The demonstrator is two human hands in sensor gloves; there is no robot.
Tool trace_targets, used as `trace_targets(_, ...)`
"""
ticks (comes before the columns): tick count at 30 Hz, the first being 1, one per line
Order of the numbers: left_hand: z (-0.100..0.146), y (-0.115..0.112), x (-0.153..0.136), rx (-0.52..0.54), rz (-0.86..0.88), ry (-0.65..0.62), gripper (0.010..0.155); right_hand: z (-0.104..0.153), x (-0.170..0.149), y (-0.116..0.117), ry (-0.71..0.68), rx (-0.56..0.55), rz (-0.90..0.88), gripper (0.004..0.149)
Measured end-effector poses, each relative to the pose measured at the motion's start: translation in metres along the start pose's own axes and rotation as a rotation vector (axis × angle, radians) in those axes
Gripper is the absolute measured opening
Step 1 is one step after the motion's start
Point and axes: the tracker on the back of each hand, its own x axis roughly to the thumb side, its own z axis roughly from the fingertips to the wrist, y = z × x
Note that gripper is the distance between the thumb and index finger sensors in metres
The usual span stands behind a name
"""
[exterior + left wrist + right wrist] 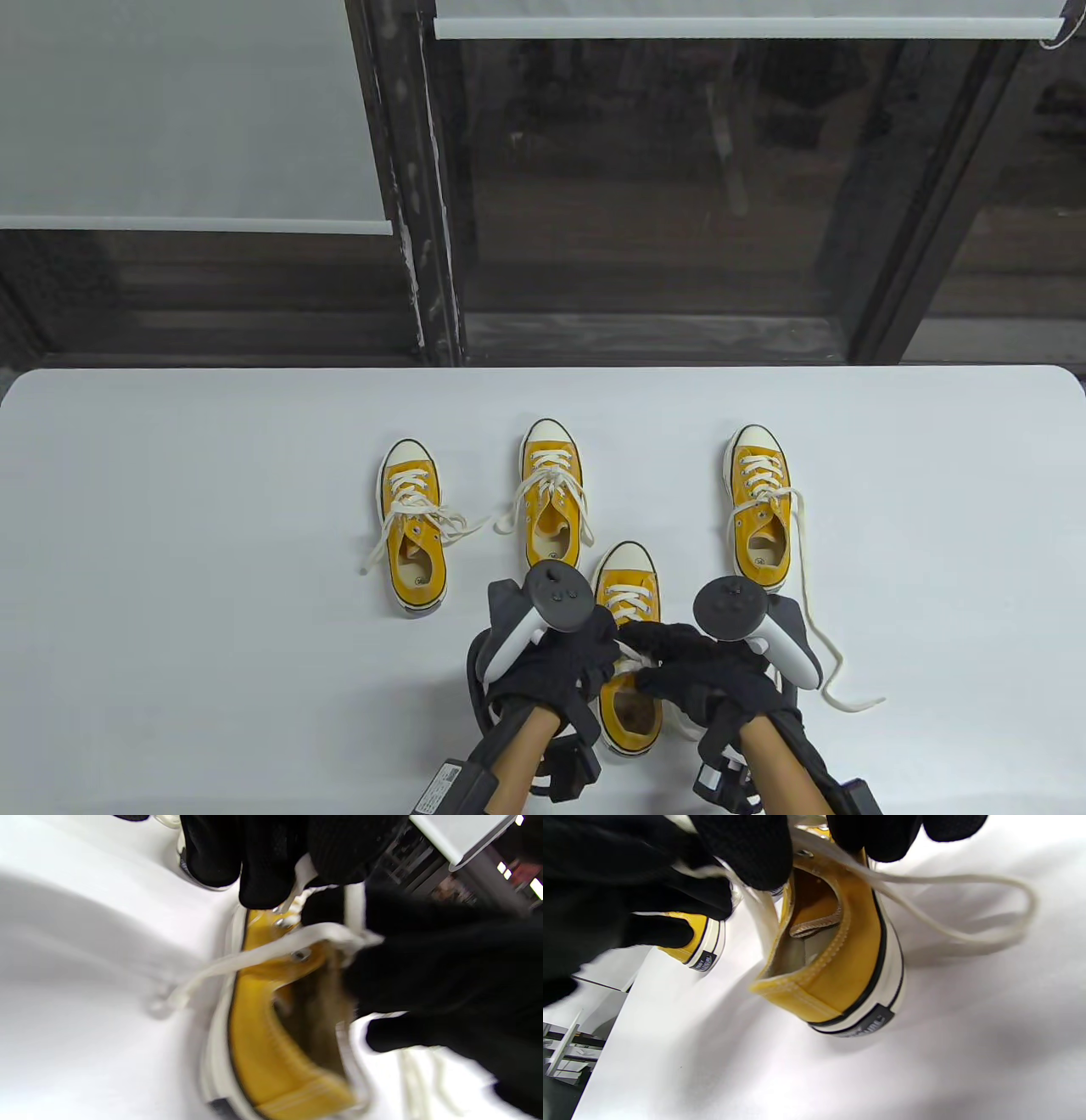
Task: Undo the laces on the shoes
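A white surface (212, 594) is shown from above, carrying four yellow low-top shoes with white toe caps, all with toes pointed away from the person. Three are set in a row across the middle: the left shoe (411, 526), the centre shoe (553, 492) and the right shoe (761, 505). On the left and centre shoes the laces are seen loosened and splayed over the sides; from the right shoe a long lace end (819, 628) is trailed over the surface towards the near edge. The fourth, the near shoe (628, 594), is placed closest to the person, between and partly beneath the two gloved hands.

The left hand (564, 666) is curled over the near shoe's left side, and in the left wrist view a white lace (271, 950) is seen pinched between its fingertips (263, 878) above the eyelets. The right hand (708, 675) is curled over the shoe's right side; in the right wrist view its fingers (746, 853) are closed on the same lacing, from which a lace loop (988, 912) is laid out on the surface beside the heel. A grey tracker is strapped to the back of each hand.
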Motion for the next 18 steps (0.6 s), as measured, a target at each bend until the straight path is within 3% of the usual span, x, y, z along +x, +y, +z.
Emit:
trace_targets(9, 0.025, 0.037, 0.015, -0.003, 0.191, -0.105, 0.038, -0.003, -0.003, 0.003, 0.037, -0.026, 0.021, 0.052)
trace_targets(18, 0.065, 0.098, 0.026, 0.104, 0.501, -0.284, 0.038, -0.004, -0.005, 0.003, 0.038, -0.009, -0.015, 0.051)
